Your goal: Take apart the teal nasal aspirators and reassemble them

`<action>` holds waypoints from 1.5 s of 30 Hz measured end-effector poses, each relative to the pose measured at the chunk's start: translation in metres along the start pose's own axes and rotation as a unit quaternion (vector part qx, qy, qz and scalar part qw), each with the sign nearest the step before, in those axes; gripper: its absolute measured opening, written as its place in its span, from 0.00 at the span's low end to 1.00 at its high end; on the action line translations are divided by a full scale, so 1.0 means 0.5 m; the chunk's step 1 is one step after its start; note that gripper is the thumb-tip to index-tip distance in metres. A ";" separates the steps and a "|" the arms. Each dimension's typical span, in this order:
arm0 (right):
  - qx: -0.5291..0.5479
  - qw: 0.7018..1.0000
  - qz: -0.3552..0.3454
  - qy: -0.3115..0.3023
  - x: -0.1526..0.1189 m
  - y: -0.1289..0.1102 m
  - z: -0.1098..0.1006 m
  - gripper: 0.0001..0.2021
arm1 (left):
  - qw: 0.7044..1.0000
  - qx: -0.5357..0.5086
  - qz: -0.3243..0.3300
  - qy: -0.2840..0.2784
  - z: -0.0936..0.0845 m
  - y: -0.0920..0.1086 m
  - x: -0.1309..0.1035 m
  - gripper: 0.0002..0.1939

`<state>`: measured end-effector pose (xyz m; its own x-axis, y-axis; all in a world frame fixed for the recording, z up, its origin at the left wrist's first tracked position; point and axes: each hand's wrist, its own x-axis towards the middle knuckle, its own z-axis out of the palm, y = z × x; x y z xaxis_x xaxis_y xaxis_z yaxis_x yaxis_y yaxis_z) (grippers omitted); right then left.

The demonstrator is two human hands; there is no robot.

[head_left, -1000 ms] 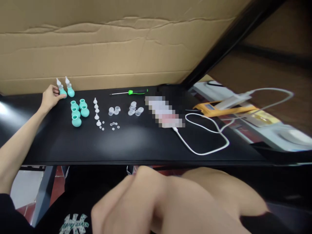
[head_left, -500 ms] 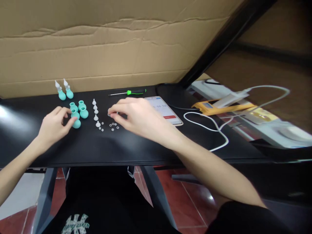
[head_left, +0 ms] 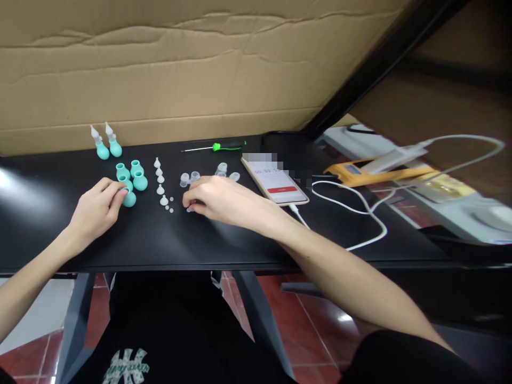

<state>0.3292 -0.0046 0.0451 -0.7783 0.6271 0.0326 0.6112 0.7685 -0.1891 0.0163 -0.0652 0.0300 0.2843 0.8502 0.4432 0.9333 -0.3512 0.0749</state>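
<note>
On the left side of the black table, several teal rubber bulbs (head_left: 140, 181) stand grouped with open necks. My left hand (head_left: 98, 205) is at the nearest teal bulb (head_left: 128, 199), thumb and fingers closed at its left side. To the right, white pointed nozzle tips (head_left: 160, 190) form a column, with small pale discs (head_left: 172, 210) beside the lowest one. My right hand (head_left: 210, 196) is low over the table, fingertips pinched together. Another small disc (head_left: 189, 209) shows just under them; anything between the fingertips is hidden. Clear plastic connectors (head_left: 184, 180) lie behind this hand.
Two assembled teal bulbs with white tips (head_left: 103, 151) stand at the back left. A green-handled screwdriver (head_left: 216, 146) lies at the back. Right of my hand is a phone (head_left: 276, 184) on a white cable (head_left: 376, 229). A yellow multimeter (head_left: 352, 172) lies farther right. Cardboard (head_left: 160, 80) rises behind.
My right hand has moved down and nearer the table edge, over the small discs, uncovering the clear connectors. My left hand remains at the bulbs, its fingers closer together. The view has shifted slightly.
</note>
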 end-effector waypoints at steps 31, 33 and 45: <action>0.024 0.996 0.045 0.071 -0.006 -0.013 0.030 0.07 | 0.998 -0.046 0.037 -0.027 -0.011 0.044 0.011 0.14; 0.025 0.996 0.054 0.063 -0.007 -0.014 0.029 0.07 | 0.998 -0.013 0.061 -0.003 -0.017 0.057 0.017 0.13; 0.100 0.979 0.077 0.159 -0.008 -0.005 0.016 0.06 | 0.946 0.148 0.283 -0.050 0.018 0.137 0.096 0.13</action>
<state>0.3300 -0.0101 0.0375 -0.5762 0.7654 0.2865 0.6520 0.6419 -0.4036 0.0960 -0.0452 0.0485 0.7624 0.5973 0.2490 0.6418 -0.6486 -0.4091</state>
